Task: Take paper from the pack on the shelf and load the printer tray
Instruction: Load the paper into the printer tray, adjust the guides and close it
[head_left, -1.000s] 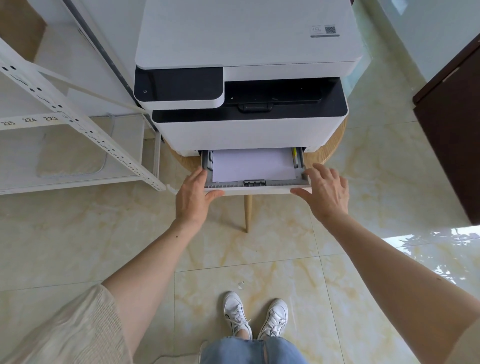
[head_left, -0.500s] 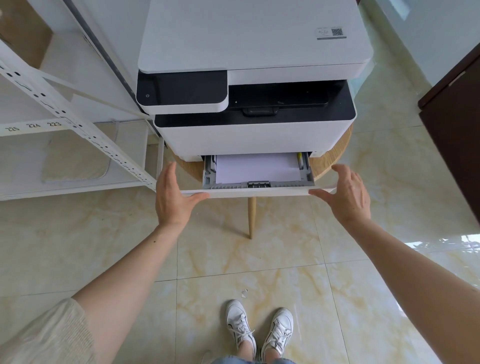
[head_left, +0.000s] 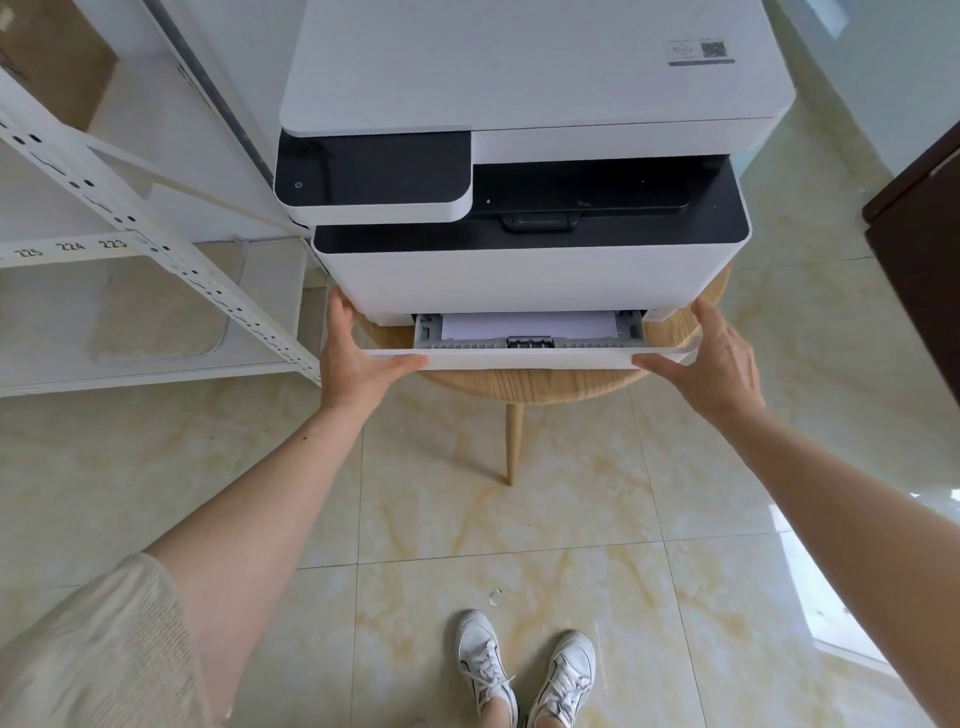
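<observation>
- At the printer (head_left: 519, 283) front, above the wooden surface (head_left: 519, 387), the tray (head_left: 530, 357) is sitting partly out, paper (head_left: 524, 326) lying inside.
- Left hand (head_left: 353, 364) and right hand (head_left: 714, 366) are bracing the tray's ends, fingers (head_left: 340, 325) straight, thumbs spread along its front.

Over the last second I've watched the tray (head_left: 530, 357) slide most of the way back into the printer (head_left: 519, 283). Where a broad sheet of paper (head_left: 527, 326) showed, only a narrow strip is left. The left hand (head_left: 353, 358) has shifted from near the front's middle out to its left end, and the right hand (head_left: 711, 364) likewise to the right end (fingers straight, thumbs against the front panel). My view has drawn closer.
</observation>
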